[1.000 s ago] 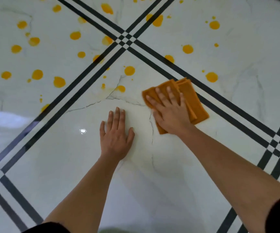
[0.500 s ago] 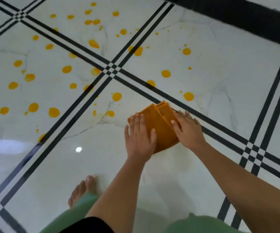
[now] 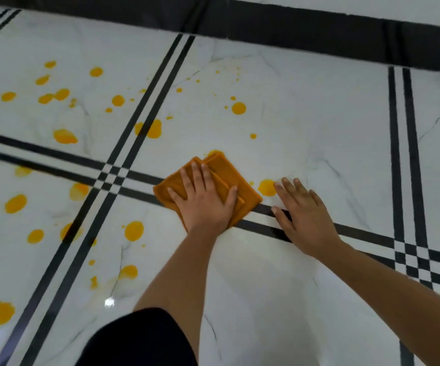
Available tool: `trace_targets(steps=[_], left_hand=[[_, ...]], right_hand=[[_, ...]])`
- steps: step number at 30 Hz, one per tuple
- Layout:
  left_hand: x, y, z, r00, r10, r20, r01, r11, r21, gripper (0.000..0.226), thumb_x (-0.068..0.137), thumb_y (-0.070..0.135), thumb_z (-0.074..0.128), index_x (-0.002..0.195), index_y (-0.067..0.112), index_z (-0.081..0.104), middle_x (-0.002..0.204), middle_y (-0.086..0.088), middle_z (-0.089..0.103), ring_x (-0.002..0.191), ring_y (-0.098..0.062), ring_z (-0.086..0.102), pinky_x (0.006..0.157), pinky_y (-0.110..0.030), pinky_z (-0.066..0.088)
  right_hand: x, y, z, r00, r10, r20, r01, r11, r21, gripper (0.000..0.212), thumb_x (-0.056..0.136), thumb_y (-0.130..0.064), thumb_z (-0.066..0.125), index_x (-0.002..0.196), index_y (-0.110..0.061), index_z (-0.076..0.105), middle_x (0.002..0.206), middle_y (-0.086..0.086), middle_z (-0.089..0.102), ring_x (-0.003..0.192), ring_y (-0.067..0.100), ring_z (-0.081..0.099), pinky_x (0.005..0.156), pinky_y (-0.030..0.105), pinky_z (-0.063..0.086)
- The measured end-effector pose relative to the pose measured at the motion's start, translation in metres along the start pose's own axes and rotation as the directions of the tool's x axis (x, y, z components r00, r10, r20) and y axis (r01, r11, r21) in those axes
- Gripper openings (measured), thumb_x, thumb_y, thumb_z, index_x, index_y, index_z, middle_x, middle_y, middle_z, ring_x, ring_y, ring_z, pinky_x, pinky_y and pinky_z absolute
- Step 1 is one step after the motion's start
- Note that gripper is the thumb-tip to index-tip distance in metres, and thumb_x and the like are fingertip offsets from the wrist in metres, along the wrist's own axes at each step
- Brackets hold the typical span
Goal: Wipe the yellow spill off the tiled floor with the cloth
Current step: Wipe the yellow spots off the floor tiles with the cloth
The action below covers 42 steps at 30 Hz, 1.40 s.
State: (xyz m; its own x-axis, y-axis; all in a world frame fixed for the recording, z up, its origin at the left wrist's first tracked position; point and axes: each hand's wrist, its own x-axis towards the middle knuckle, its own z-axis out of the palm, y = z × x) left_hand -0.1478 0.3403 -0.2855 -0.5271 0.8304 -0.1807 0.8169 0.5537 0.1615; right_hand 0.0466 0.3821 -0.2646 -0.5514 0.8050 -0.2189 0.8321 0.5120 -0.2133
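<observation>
Judging by its folds, the cloth [image 3: 229, 178] is soft, light and limp, stacked in several layers, so I would not pinch it; a flat palm across the middle of the stack looks like the best hold, since pressure there should keep the layers from sliding apart or bunching. Once damp it will probably drag a little on the glossy tiled floor [image 3: 305, 122], which looks slick enough for a bracing hand to slip.

I see the left hand [image 3: 205, 202] lying spread and flat on top of the cloth, fingers extended and pointing away from me, thumb out to the right; it grips nothing, only presses the cloth down onto the dark stripe beneath it. Its forearm runs straight back toward me.

I see the right hand [image 3: 303, 217] just right of the cloth, open, empty, palm down on the tile across the same stripe, seemingly a prop for body weight. One drop of the yellow spill [image 3: 266, 187] sits between the cloth's right corner and the right fingertips [image 3: 283, 182], nearly touching them. Many more drops lie left of and beyond the left hand, so I judge most wiping remains.
</observation>
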Motion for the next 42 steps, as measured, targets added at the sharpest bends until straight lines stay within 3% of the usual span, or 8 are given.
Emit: trace_targets(steps=[7,13,18,24,29,34,39,42], left_hand=[[0.020,-0.035,-0.010,0.820,0.562,0.103,-0.571,0.800,0.183,0.089,0.077,0.078,0.004,0.148,0.023,0.000,0.157,0.001,-0.001,0.143,-0.026,-0.003,0.108,-0.064,0.004],[0.074,0.003,-0.013,0.947,0.319,0.037,-0.321,0.939,0.121,0.089,0.077,0.075,0.007,0.148,0.022,-0.006,0.157,0.000,-0.006,0.142,-0.025,-0.011,0.107,-0.063,-0.002],[0.030,-0.011,0.001,0.625,0.776,0.086,-0.778,0.611,0.146,0.083,0.080,0.074,0.018,0.147,0.025,0.016,0.155,0.002,0.015,0.143,-0.024,0.007,0.106,-0.066,0.013],[0.066,0.031,-0.005,0.890,0.453,0.060,-0.456,0.877,0.148,0.086,0.078,0.074,0.008,0.147,0.026,-0.006,0.155,0.005,-0.010,0.143,-0.024,-0.010,0.107,-0.063,-0.003],[0.012,0.007,0.004,0.477,0.871,0.123,-0.876,0.459,0.148,0.072,0.084,0.068,0.019,0.146,0.030,0.020,0.152,0.003,0.025,0.141,-0.026,0.015,0.102,-0.068,0.021],[0.068,0.044,0.000,0.884,0.468,0.008,-0.466,0.878,0.108,0.074,0.079,0.065,0.010,0.146,0.036,0.003,0.157,0.008,0.006,0.143,-0.023,-0.001,0.107,-0.061,0.002],[0.012,0.023,0.006,0.537,0.837,0.109,-0.841,0.520,0.149,0.066,0.086,0.063,0.020,0.146,0.035,0.015,0.154,0.004,0.019,0.142,-0.028,0.013,0.105,-0.066,0.016],[0.061,0.044,0.001,0.678,0.735,0.019,-0.728,0.667,0.159,0.066,0.084,0.059,0.021,0.145,0.037,0.016,0.154,0.006,0.019,0.143,-0.025,0.013,0.106,-0.064,0.014]], right_hand=[[0.017,-0.001,0.010,0.986,0.142,-0.093,-0.132,0.986,0.101,0.086,0.082,-0.067,-0.014,0.148,-0.023,0.019,0.155,0.000,0.020,0.144,0.020,0.013,0.112,0.035,0.009],[0.021,0.017,0.009,0.937,0.317,-0.144,-0.311,0.948,0.061,0.079,0.081,-0.065,-0.008,0.149,-0.027,0.005,0.157,-0.005,0.004,0.144,0.014,-0.004,0.114,0.035,-0.001],[0.025,0.037,0.010,0.913,0.398,-0.088,-0.399,0.917,0.017,0.078,0.075,-0.062,-0.014,0.146,-0.030,-0.012,0.157,-0.006,-0.011,0.144,0.016,-0.013,0.114,0.038,-0.008],[0.023,0.039,0.015,0.911,0.383,-0.151,-0.383,0.923,0.029,0.080,0.077,-0.067,-0.017,0.148,-0.031,-0.004,0.158,-0.006,-0.002,0.145,0.017,-0.006,0.114,0.037,-0.006],[0.023,0.038,0.017,0.908,0.378,-0.180,-0.377,0.925,0.039,0.075,0.083,-0.063,-0.009,0.149,-0.029,0.001,0.158,-0.004,0.002,0.145,0.017,-0.004,0.113,0.038,-0.005],[0.023,0.039,0.017,0.917,0.360,-0.173,-0.357,0.933,0.049,0.075,0.082,-0.062,-0.010,0.148,-0.028,-0.004,0.158,-0.004,-0.003,0.145,0.018,-0.007,0.114,0.039,-0.007],[0.023,0.039,0.017,0.909,0.371,-0.193,-0.364,0.929,0.072,0.073,0.085,-0.062,-0.004,0.149,-0.029,0.002,0.158,-0.003,0.003,0.145,0.019,-0.003,0.114,0.040,-0.006],[0.023,0.040,0.016,0.919,0.359,-0.163,-0.355,0.933,0.054,0.074,0.081,-0.061,-0.010,0.148,-0.029,-0.006,0.158,-0.004,-0.005,0.145,0.018,-0.009,0.114,0.039,-0.009]])
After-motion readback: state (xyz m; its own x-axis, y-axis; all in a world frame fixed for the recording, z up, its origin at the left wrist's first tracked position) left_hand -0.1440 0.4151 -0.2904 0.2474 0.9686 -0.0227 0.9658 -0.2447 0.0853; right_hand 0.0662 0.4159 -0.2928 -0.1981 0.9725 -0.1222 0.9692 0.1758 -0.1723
